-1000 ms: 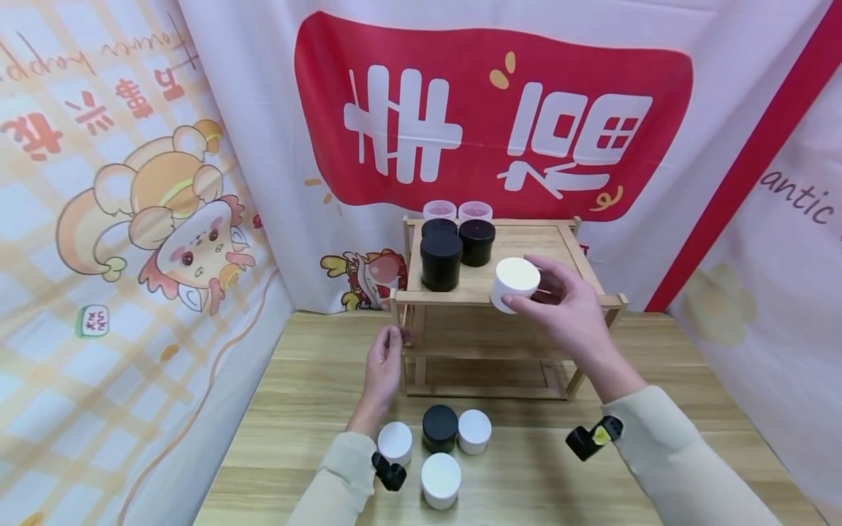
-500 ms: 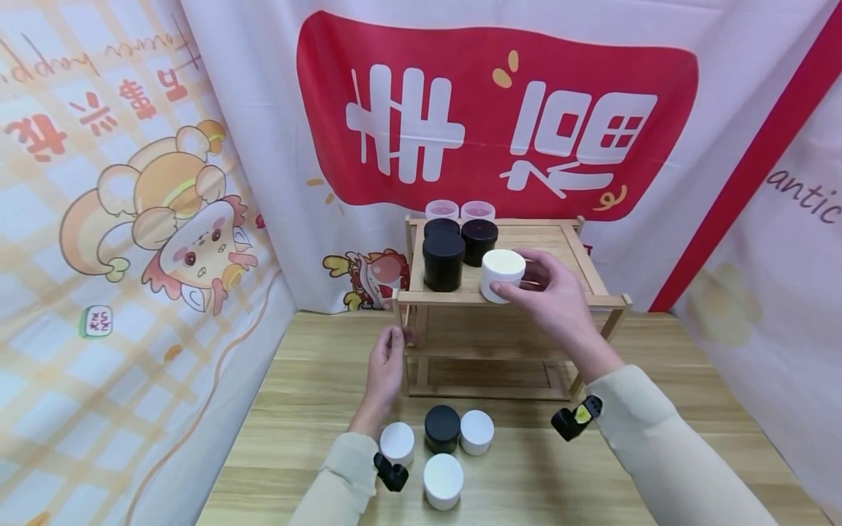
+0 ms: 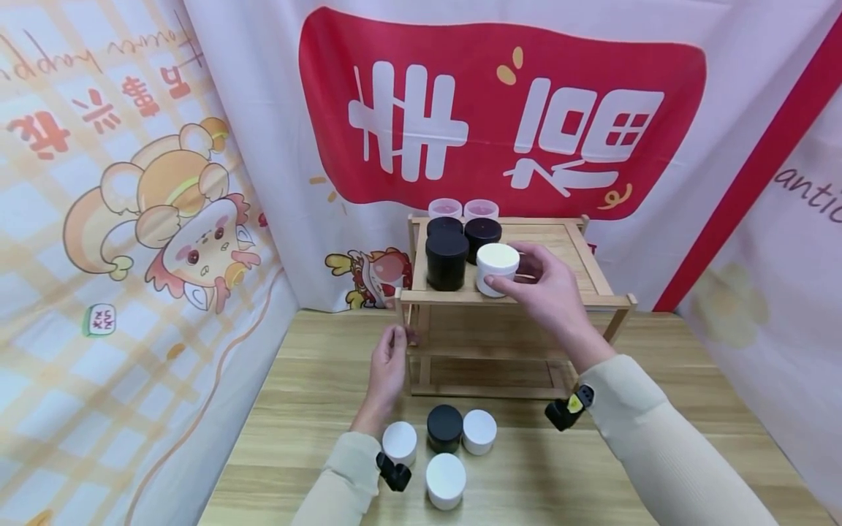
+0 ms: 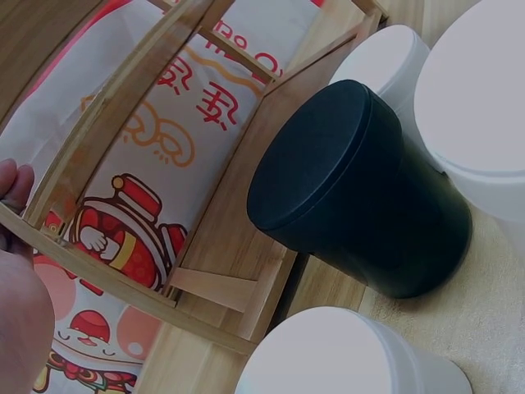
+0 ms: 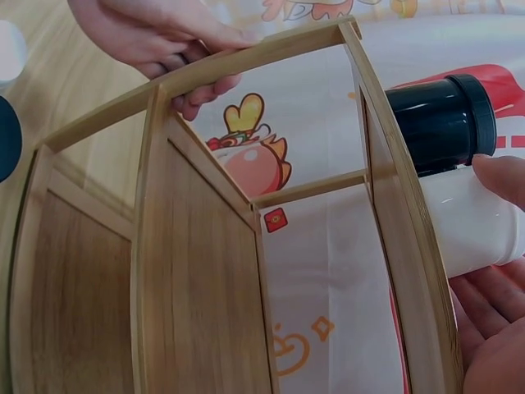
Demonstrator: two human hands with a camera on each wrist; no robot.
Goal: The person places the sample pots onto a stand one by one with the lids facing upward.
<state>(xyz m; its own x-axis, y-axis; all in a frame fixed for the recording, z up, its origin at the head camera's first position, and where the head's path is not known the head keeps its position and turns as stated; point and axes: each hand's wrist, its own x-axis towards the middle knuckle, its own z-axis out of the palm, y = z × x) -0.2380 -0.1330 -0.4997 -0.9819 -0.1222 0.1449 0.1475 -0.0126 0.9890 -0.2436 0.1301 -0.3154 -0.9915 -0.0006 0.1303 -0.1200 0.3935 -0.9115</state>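
A: Item one, white jar (image 3: 497,272): location and condition?

B: Upright, lid uppermost, at the front of the top shelf of the wooden rack (image 3: 546,232), just right of the nearest black jar (image 3: 446,261). Full contact with the shelf: cannot tell.

A: Item two, hands?

B: Right hand (image 3: 544,283): fingers and thumb clamped on the white jar from the right. Left hand (image 3: 387,365): fingers and thumb curled round the left front post (image 5: 279,51) of the rack.

A: Remaining stock?

B: Top shelf: two more black jars (image 3: 483,239) behind, two see-through jars (image 3: 481,209) at the back. Desk (image 3: 316,380), before the rack: one black jar (image 3: 444,428) and three white jars (image 3: 446,480).

A: Handling notes for item one?

B: Best lowered level and straight, underside wholly behind the front rail (image 3: 434,296). Light grip on the post advisable, just enough against wobble. Release probably safest only with the underside flat; then fingers off sideways, to the right. Chief risks, by judgement: a nudge to the nearest black jar, a catch on the front rail.
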